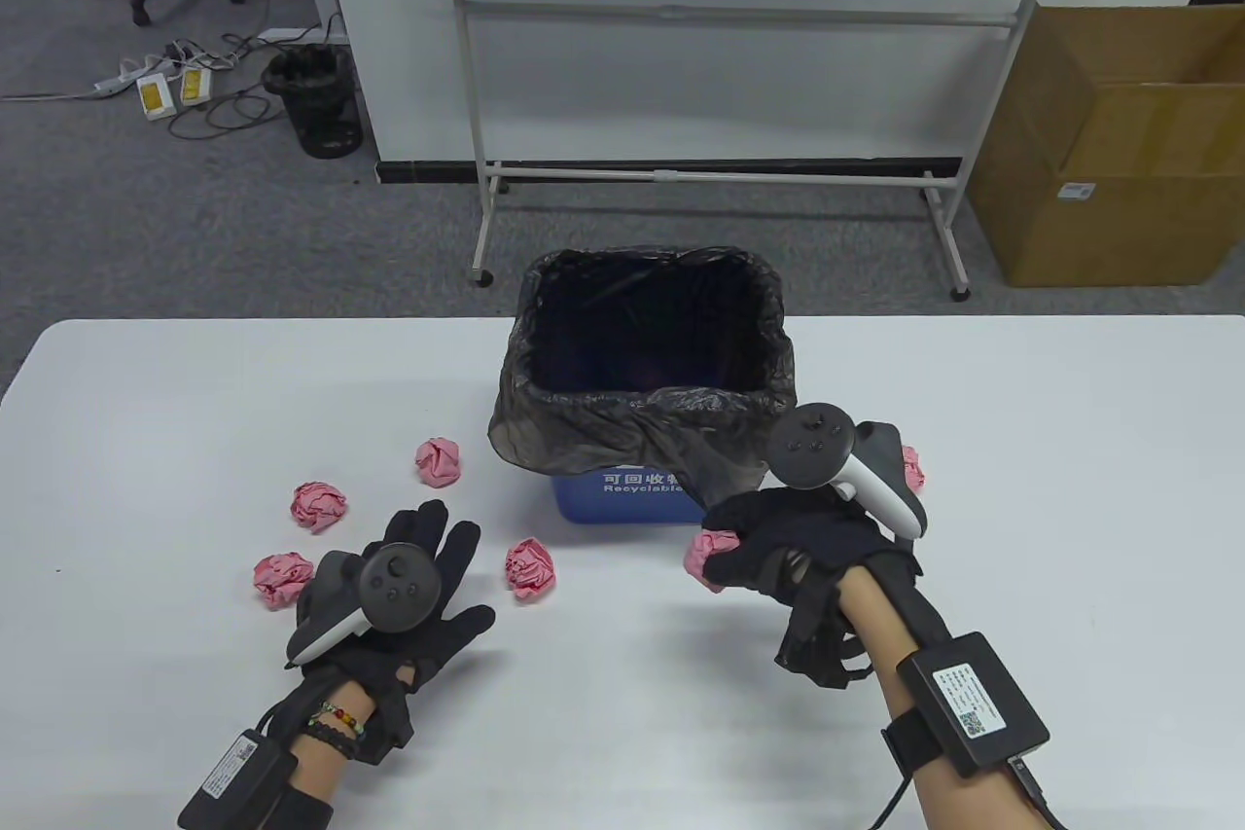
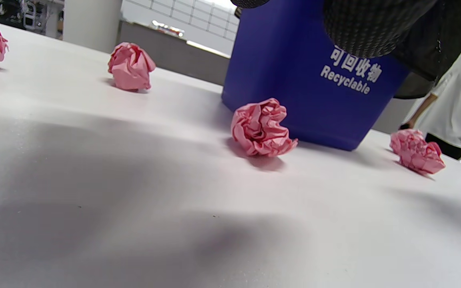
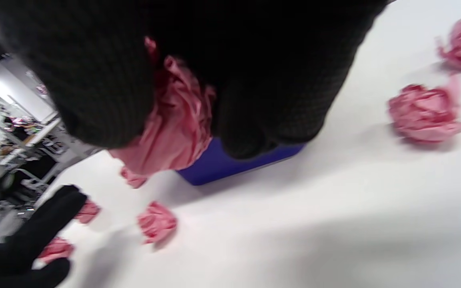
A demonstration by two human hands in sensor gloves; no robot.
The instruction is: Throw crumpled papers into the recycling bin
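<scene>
Right gloved hand [image 1: 798, 543] grips a crumpled pink paper ball [image 1: 708, 559] just in front of the blue plastic recycling bin w/ black liner [image 1: 622, 494] — left gloved hand [image 1: 409, 592] flat on the white table [image 1: 1021, 499], fingers spread, btw loose pink balls.

pink crumpled papers [image 1: 530, 569] scattered beside blue bag-lined recycling bin [image 1: 622, 491]

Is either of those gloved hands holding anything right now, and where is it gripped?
The right hand grips one pink crumpled paper ball around its body, fingers wrapped over it. The left hand holds nothing.
</scene>
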